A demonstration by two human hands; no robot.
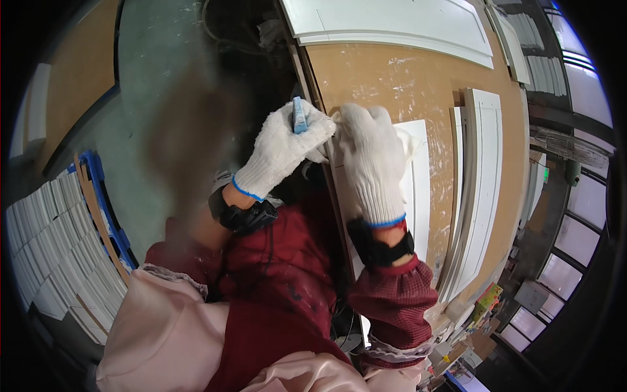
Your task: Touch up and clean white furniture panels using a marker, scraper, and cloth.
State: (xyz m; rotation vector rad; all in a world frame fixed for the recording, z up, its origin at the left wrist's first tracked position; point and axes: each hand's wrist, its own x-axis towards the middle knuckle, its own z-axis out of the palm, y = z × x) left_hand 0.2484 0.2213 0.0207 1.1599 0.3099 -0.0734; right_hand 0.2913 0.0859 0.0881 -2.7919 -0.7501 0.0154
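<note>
Both my hands wear white knit gloves with blue cuffs. My left hand is closed around a small light-blue block and holds it against the near edge of a flat white panel. My right hand lies flat on top of that white panel, fingers together, pressing it onto the brown workbench. The two hands touch at the panel's corner. Black bands sit on both wrists, above dark red sleeves.
Long white moulded panels lie to the right on the bench, and another white panel lies at the far end. Stacks of white pieces on a blue-framed pallet stand on the floor at left. Small colourful boxes sit at lower right.
</note>
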